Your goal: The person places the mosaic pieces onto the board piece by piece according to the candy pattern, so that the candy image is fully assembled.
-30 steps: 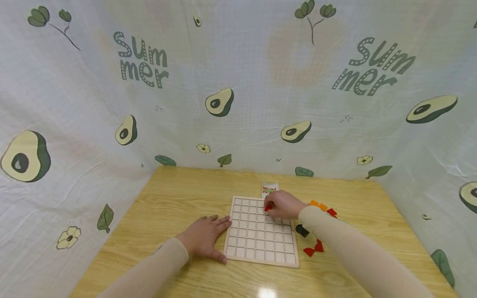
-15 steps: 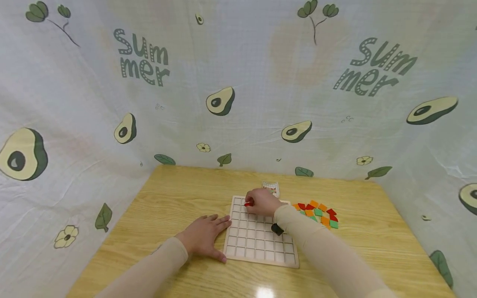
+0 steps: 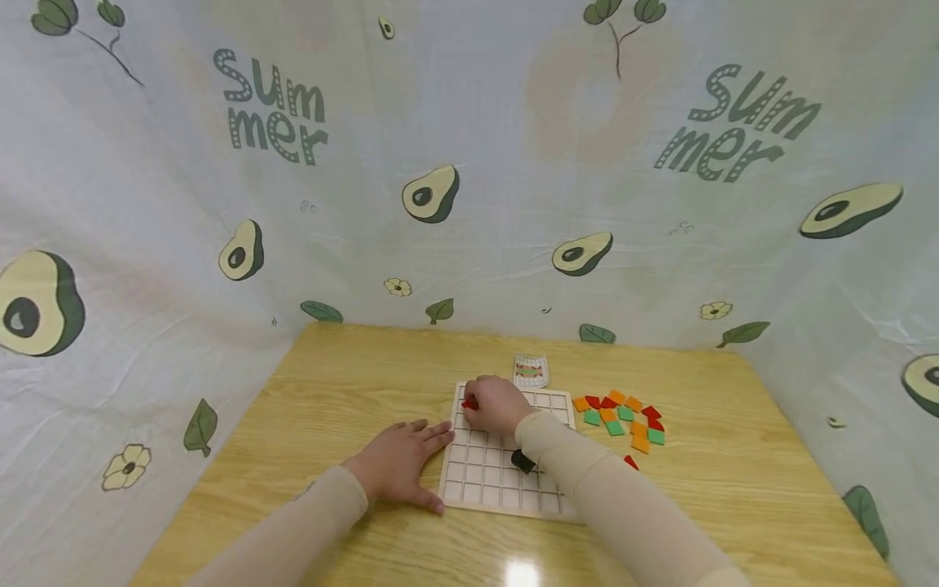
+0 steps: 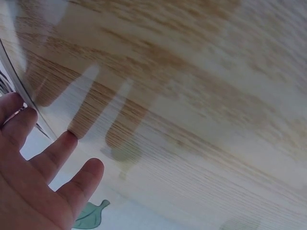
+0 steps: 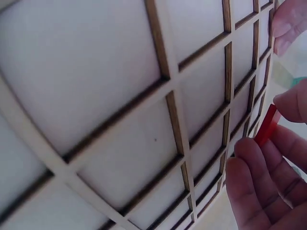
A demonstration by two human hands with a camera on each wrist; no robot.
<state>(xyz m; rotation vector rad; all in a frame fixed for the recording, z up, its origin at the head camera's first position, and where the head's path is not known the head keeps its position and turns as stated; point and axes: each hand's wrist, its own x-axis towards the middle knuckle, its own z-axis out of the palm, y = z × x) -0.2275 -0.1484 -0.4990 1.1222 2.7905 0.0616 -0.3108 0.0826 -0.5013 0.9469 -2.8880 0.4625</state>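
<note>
Short of the tabletop's [image 3: 367, 367] far edge, over the grid board's [image 3: 473, 473] far-left corner, my right hand [image 3: 497, 405] pinches a red tile [image 3: 470, 403]; my left hand [image 3: 399, 465] lies spread alongside. Tilted release could wedge it across dividers [image 5: 171, 79].

Grid board [image 3: 473, 473] under the right hand [image 3: 499, 405]; left of its grip, the left hand [image 3: 402, 461]; behind-right, card [image 3: 531, 371]; farther right, tiles [image 3: 641, 445].

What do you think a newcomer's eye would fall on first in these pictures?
Probably the backdrop behind the table, with its large avocado prints. Next, perhaps, the right hand pinching a red piece over the gridded board, and the bright tiles to the board's right.
</note>
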